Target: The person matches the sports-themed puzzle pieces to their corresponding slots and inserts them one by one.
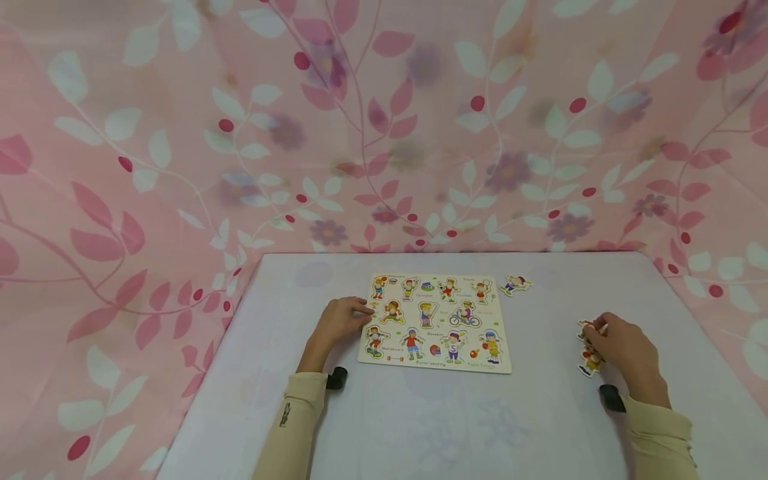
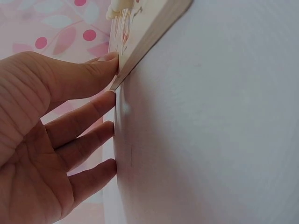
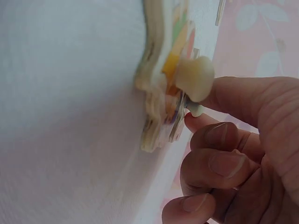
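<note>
A wooden knob-puzzle board [image 1: 441, 340] with sports figures lies flat on the table. My left hand [image 1: 345, 323] is at its left edge, fingers fairly straight. In the left wrist view the thumb [image 2: 100, 74] touches the board's edge [image 2: 140, 51], and the other fingertips rest against the tabletop. My right hand [image 1: 627, 350], at the right, pinches a puzzle piece [image 1: 582, 328] by its small knob [image 3: 195, 110] between thumb and index finger; most of this piece is hidden. Close by lies another puzzle piece [image 1: 591, 363] with a pale round knob [image 3: 196, 79].
A further loose puzzle piece [image 1: 515, 285] lies beyond the board's upper right corner. The table [image 1: 468, 427] has a white cover. Behind and beside it hangs a pink floral curtain [image 1: 384, 167]. Dark wrist cameras [image 1: 337, 378] sit by both sleeves.
</note>
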`<state>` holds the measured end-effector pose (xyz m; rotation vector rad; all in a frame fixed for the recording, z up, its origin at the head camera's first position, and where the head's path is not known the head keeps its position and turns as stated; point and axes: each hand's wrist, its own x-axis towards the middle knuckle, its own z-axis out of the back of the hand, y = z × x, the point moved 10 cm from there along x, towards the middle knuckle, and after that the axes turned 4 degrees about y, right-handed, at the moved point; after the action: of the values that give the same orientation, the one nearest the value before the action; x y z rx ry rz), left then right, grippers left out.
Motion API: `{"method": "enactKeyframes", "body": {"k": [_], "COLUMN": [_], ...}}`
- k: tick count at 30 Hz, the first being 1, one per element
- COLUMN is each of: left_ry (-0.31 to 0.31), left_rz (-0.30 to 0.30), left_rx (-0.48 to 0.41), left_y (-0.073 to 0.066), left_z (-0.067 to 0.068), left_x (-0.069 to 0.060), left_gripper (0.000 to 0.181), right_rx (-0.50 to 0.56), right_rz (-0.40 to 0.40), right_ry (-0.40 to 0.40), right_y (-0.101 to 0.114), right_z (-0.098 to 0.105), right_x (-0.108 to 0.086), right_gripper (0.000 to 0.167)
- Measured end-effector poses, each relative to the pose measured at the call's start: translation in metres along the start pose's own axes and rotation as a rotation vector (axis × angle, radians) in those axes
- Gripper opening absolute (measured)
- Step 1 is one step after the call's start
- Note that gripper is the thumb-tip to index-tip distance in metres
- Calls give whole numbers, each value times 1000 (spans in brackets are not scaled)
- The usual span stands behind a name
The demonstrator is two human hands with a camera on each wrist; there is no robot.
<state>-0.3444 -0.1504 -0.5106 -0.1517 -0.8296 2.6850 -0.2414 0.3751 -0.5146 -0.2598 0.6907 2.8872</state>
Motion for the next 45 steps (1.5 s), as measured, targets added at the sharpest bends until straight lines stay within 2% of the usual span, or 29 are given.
{"method": "enactKeyframes", "body": {"k": [6, 10, 23, 45], "left_ry": [-4, -10, -11, 1], "left_rz": [-1, 4, 3, -2], "left_rx": [7, 7, -3, 0], "left_y": [1, 1, 1, 0], "left_z": [-1, 0, 0, -1], "left_x": [-1, -1, -2, 0], "left_gripper": [14, 14, 14, 15], "right_rx": [3, 15, -8, -83], "right_rz": [-8, 9, 96, 333], "right_ry": [10, 19, -17, 30], "right_y": [3, 15, 84, 180], "right_z": [-3, -9, -28, -62], "right_x": [0, 0, 1, 0], "right_gripper": [33, 33, 29, 19]}}
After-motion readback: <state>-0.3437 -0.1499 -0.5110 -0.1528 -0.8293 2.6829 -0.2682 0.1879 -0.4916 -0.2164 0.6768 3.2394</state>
